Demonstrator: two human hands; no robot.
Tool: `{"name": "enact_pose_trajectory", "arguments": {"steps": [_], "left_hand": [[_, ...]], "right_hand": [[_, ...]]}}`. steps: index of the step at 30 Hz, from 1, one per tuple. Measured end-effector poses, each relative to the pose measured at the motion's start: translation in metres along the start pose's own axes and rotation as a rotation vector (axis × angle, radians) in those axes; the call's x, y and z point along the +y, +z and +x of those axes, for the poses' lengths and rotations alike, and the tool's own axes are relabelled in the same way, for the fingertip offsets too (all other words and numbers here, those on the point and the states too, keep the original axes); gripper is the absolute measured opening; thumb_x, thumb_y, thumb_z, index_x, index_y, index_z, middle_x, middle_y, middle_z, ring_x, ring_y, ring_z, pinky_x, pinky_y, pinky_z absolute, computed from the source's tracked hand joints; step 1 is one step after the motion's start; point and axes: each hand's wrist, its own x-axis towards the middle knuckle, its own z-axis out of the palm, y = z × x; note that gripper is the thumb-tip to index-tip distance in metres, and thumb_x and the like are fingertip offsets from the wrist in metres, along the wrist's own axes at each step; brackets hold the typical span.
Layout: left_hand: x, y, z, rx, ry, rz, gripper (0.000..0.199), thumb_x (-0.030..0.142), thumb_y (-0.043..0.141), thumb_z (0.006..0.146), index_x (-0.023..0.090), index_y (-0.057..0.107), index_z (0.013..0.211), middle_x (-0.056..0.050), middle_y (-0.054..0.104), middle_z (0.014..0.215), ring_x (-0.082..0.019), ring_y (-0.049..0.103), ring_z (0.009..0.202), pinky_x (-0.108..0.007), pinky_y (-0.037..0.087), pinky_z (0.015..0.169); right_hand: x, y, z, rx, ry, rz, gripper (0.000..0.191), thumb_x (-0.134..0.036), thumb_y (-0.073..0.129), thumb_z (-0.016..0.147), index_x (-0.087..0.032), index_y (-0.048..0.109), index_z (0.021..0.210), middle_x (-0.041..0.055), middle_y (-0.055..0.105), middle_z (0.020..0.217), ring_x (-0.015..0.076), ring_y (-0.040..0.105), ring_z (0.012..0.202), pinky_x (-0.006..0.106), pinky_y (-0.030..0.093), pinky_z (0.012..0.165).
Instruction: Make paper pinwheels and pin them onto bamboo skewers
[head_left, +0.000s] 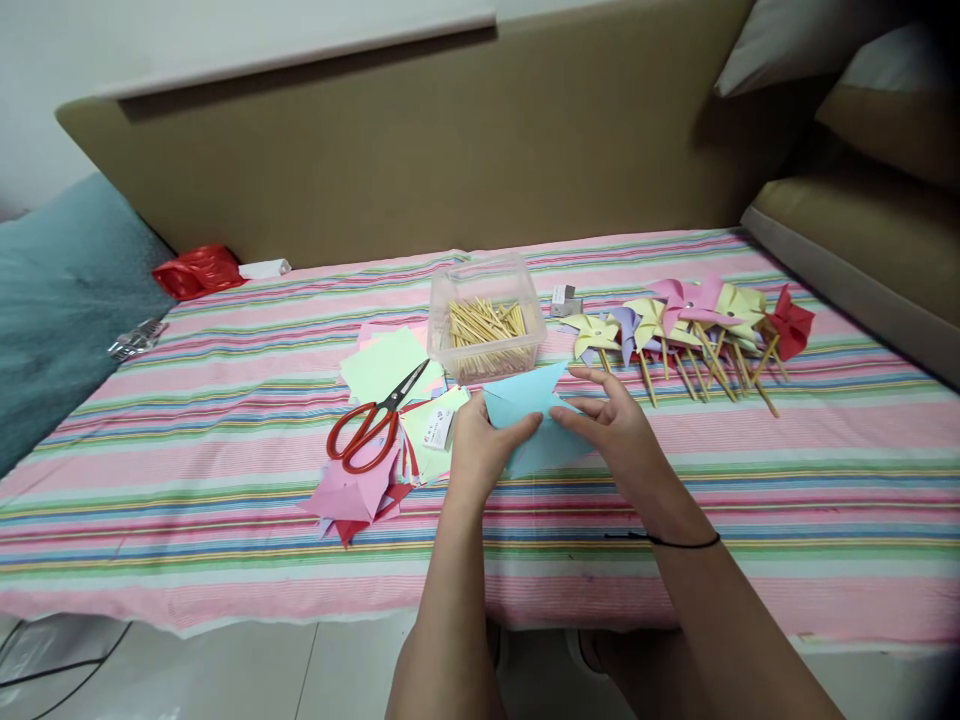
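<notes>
A light blue sheet of paper with slit corners is held up between both hands over the striped cloth. My left hand grips its left side, thumb lying across the front. On the right side, my right hand pinches a corner flap between thumb and fingers. Just left of my left hand lie a small white box and fanned coloured papers. Red-handled scissors rest on the paper stack. Below them is a pile of pink, purple and red cut papers.
Beyond the hands stands a clear plastic box of wooden sticks. A small grey-and-white box sits beside it. Finished paper pinwheels lie at right. A red plastic bag is at far left, on the striped cloth.
</notes>
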Motion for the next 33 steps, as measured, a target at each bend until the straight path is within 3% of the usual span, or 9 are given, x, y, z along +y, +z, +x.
{"name": "enact_pose_trajectory", "arguments": {"steps": [5, 13, 17, 22, 27, 33], "left_hand": [[0.0038, -0.0004, -0.0012, -0.018, 0.041, 0.1, 0.029, 0.032, 0.075, 0.063, 0.016, 0.066, 0.085, -0.006, 0.071, 0.082, -0.022, 0.063, 0.076, -0.029, 0.048, 0.064], [0.0076, 0.0007, -0.0029, -0.098, -0.085, -0.184, 0.032, 0.031, 0.076, 0.063, 0.016, 0.062, 0.088, -0.003, 0.068, 0.074, -0.015, 0.059, 0.062, -0.026, 0.046, 0.057], [0.0099, 0.0013, -0.0041, -0.097, -0.068, -0.172, 0.036, 0.028, 0.077, 0.062, 0.016, 0.063, 0.093, -0.004, 0.07, 0.08, -0.017, 0.061, 0.069, -0.026, 0.047, 0.06], [0.0066, 0.0014, -0.0019, -0.088, -0.071, -0.138, 0.036, 0.026, 0.078, 0.061, 0.016, 0.063, 0.092, -0.001, 0.067, 0.074, -0.014, 0.058, 0.062, -0.025, 0.046, 0.056], [0.0049, 0.0013, -0.0006, -0.113, -0.092, -0.296, 0.038, 0.028, 0.078, 0.061, 0.015, 0.062, 0.093, -0.003, 0.07, 0.077, -0.015, 0.063, 0.065, -0.028, 0.05, 0.062], [0.0029, -0.0011, 0.0029, 0.014, -0.012, -0.445, 0.034, 0.025, 0.08, 0.058, 0.018, 0.06, 0.085, 0.0, 0.07, 0.08, -0.012, 0.063, 0.064, -0.024, 0.049, 0.061]], "right_hand": [[0.006, -0.002, 0.0026, 0.005, 0.026, 0.026, 0.066, -0.038, 0.083, 0.057, -0.024, 0.049, 0.112, 0.0013, 0.073, 0.074, 0.0219, 0.07, 0.067, 0.032, 0.054, 0.059], [0.0065, -0.0045, 0.0015, 0.04, 0.025, 0.08, 0.071, -0.035, 0.084, 0.057, -0.024, 0.047, 0.117, 0.002, 0.073, 0.075, 0.0219, 0.069, 0.064, 0.031, 0.054, 0.054], [0.0066, -0.0048, 0.0018, 0.035, 0.01, 0.07, 0.071, -0.036, 0.084, 0.058, -0.024, 0.047, 0.118, 0.0025, 0.073, 0.076, 0.0234, 0.07, 0.066, 0.032, 0.054, 0.055], [0.0061, -0.0055, 0.0013, 0.022, 0.013, 0.064, 0.072, -0.038, 0.084, 0.059, -0.024, 0.046, 0.119, 0.0031, 0.073, 0.078, 0.0231, 0.07, 0.069, 0.032, 0.054, 0.057], [0.0046, -0.0056, 0.0007, 0.035, 0.032, 0.078, 0.072, -0.036, 0.085, 0.057, -0.025, 0.048, 0.117, 0.0029, 0.073, 0.077, 0.0221, 0.069, 0.067, 0.031, 0.054, 0.057], [0.0058, -0.0047, 0.0023, 0.073, 0.064, 0.074, 0.073, -0.035, 0.086, 0.054, -0.024, 0.048, 0.115, 0.0025, 0.072, 0.074, 0.0231, 0.069, 0.07, 0.034, 0.055, 0.064]]}}
